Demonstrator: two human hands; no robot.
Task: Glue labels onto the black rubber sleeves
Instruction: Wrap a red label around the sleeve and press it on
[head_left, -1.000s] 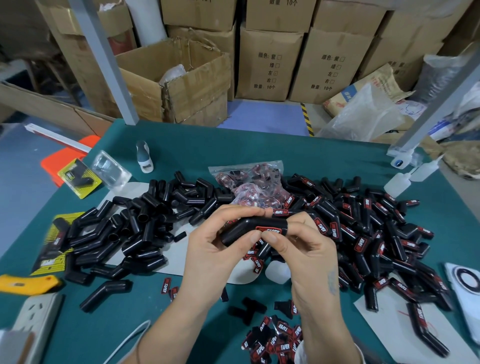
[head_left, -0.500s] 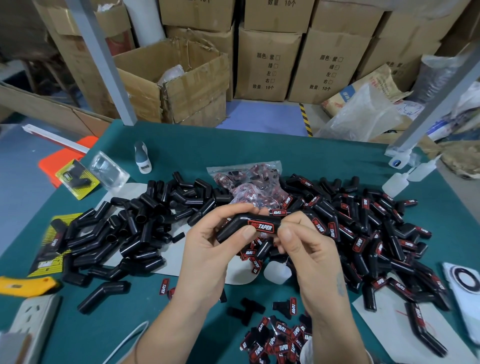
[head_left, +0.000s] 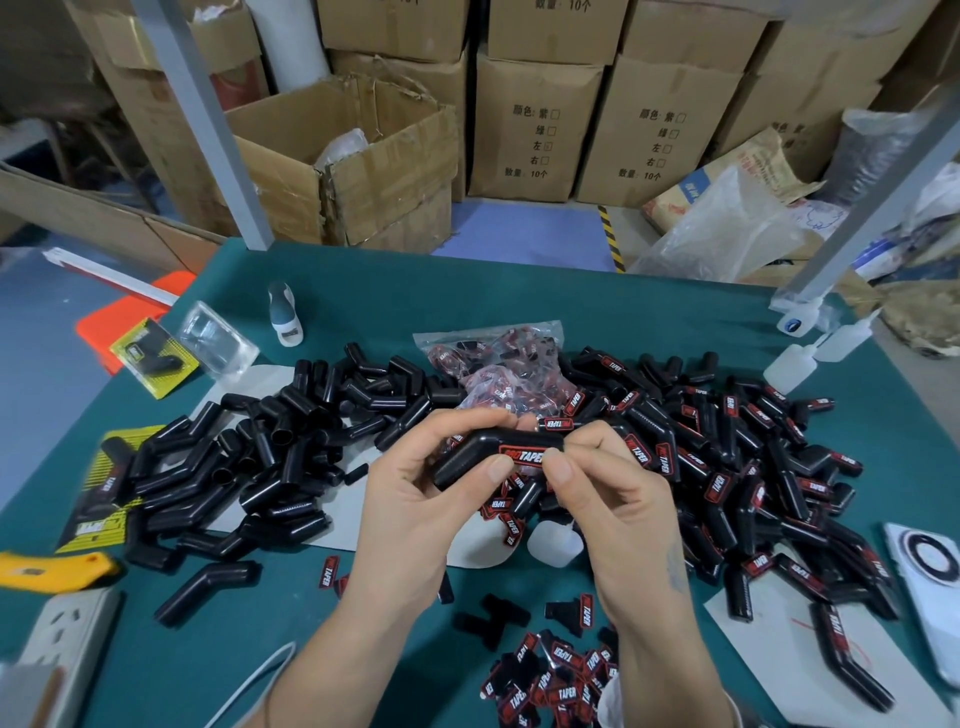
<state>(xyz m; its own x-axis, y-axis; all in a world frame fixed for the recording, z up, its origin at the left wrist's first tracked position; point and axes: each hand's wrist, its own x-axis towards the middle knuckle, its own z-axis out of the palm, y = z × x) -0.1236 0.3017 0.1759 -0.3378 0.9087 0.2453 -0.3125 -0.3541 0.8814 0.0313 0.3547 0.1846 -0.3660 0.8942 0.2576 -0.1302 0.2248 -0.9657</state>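
Note:
Above the green table I hold one bent black rubber sleeve with a red and black label on its side. My left hand grips the sleeve's left half, thumb on its front. My right hand pinches the right end, thumb at the label's edge. A pile of plain black sleeves lies to the left. Labelled sleeves are heaped to the right. Loose labels lie near my wrists, and a clear bag of labels sits behind my hands.
White glue bottles stand at the right rear, and one small bottle lies under my hands. A yellow cutter and a power strip are at the left front. A phone lies at the right edge. Cardboard boxes stand beyond the table.
The sleeve has turned in my hands, so its label now faces me more fully. My right thumb has slid off the label to its right edge. Both hands rose slightly.

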